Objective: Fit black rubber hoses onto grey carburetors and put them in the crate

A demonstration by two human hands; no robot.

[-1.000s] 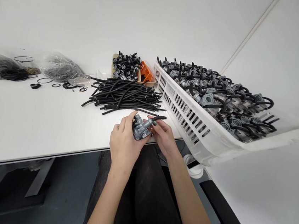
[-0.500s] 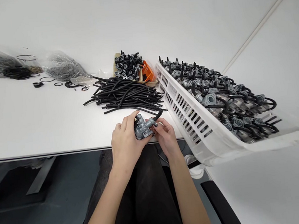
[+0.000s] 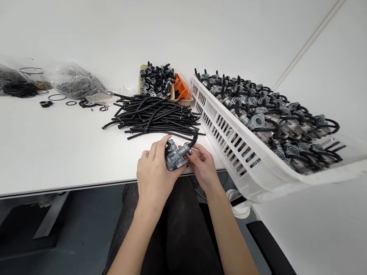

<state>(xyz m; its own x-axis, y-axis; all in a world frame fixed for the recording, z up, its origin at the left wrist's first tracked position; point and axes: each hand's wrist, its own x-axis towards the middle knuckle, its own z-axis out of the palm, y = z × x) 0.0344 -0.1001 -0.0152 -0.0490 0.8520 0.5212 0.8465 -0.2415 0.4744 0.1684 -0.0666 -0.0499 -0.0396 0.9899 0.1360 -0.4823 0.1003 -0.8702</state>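
A grey metal carburetor [image 3: 175, 156] with a black rubber boot [image 3: 193, 141] on its upper right end is held just above the table's front edge. My left hand [image 3: 152, 171] wraps round its left side and underside. At its right side, my right hand [image 3: 202, 164] has thumb and fingers closed on the fitting below the boot; the exact contact is partly hidden. Just behind the carburetor lies a pile of black rubber hoses [image 3: 155, 114].
On the right stands a white slatted crate [image 3: 222, 129] packed with carburetors [image 3: 258, 121]. Behind the hoses are a tray of capped parts [image 3: 156, 80] and an orange bin [image 3: 182, 87]. Plastic bags [image 3: 77, 81] and black rings [image 3: 57, 97] lie at left.
The black boot's tip points slightly more upward than before. My right fingers have shifted a little around the fitting; my left hand keeps its hold.
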